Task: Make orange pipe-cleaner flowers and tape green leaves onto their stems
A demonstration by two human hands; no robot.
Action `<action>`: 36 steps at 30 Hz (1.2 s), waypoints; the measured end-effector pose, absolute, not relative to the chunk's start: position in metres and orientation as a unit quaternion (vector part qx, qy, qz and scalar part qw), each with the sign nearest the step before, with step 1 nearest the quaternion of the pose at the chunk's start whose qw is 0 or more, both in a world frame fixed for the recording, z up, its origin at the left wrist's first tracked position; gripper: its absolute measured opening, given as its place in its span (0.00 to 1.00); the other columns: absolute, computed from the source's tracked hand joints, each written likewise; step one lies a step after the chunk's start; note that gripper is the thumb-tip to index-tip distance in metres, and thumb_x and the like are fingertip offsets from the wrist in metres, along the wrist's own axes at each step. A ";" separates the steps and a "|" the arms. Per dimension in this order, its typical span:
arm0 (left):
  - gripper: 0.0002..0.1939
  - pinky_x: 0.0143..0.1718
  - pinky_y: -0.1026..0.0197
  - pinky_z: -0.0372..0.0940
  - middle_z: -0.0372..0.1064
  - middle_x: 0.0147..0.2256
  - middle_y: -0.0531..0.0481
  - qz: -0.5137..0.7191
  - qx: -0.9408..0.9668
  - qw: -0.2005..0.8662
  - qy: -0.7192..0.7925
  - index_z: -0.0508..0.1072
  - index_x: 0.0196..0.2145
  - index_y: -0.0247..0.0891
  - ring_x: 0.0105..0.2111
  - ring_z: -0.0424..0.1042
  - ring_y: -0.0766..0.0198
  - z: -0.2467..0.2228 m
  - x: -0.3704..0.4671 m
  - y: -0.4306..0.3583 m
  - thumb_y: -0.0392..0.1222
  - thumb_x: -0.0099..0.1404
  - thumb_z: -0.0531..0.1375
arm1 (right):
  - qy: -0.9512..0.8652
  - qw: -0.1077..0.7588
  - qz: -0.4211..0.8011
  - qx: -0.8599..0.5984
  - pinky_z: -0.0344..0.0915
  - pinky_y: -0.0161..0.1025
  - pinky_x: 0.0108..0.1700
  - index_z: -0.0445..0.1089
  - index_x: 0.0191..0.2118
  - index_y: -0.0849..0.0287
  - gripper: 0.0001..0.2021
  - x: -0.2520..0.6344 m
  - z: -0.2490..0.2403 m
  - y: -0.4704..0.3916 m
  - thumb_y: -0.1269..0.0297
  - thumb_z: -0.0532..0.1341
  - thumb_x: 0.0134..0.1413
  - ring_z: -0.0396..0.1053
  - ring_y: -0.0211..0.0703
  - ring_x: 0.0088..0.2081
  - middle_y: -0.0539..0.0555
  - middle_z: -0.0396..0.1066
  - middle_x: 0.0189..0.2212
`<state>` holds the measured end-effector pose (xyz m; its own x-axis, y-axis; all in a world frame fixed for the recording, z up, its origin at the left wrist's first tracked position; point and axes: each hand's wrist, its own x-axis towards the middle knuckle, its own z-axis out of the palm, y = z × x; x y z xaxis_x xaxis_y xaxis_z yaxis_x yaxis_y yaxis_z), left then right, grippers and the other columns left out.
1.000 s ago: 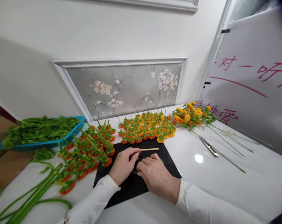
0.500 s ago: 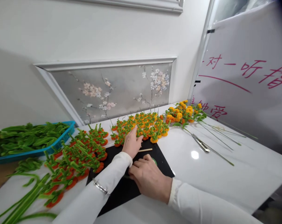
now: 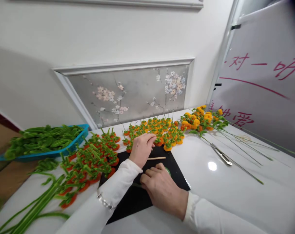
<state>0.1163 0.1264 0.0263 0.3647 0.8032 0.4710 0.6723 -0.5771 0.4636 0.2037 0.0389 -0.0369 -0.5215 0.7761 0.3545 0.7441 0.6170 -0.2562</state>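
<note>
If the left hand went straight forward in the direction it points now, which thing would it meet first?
The left hand would probably meet the small orange and yellow flowers just ahead, though depth is unclear.

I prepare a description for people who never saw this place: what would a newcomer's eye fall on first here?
Probably the bright orange and yellow flowers, crowded behind the black mat and along its left. Then the left hand, in front of those flowers, and the right hand, over the mat, would draw notice. The blue basket of green leaves at the left stands out too.
</note>
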 end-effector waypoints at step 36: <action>0.18 0.45 0.61 0.64 0.75 0.46 0.49 0.091 0.868 0.032 0.487 0.74 0.46 0.43 0.43 0.74 0.56 0.059 -0.008 0.108 0.47 0.61 0.55 | -0.870 0.217 0.061 -0.439 0.42 0.39 0.33 0.64 0.32 0.58 0.04 0.204 -0.037 0.040 0.70 0.55 0.58 0.61 0.38 0.29 0.49 0.68 0.28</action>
<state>-0.0085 0.1076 0.0593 0.5100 0.8508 0.1267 0.8393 -0.5244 0.1431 0.2036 0.0398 -0.0374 -0.5204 0.7902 0.3237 0.7376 0.6070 -0.2958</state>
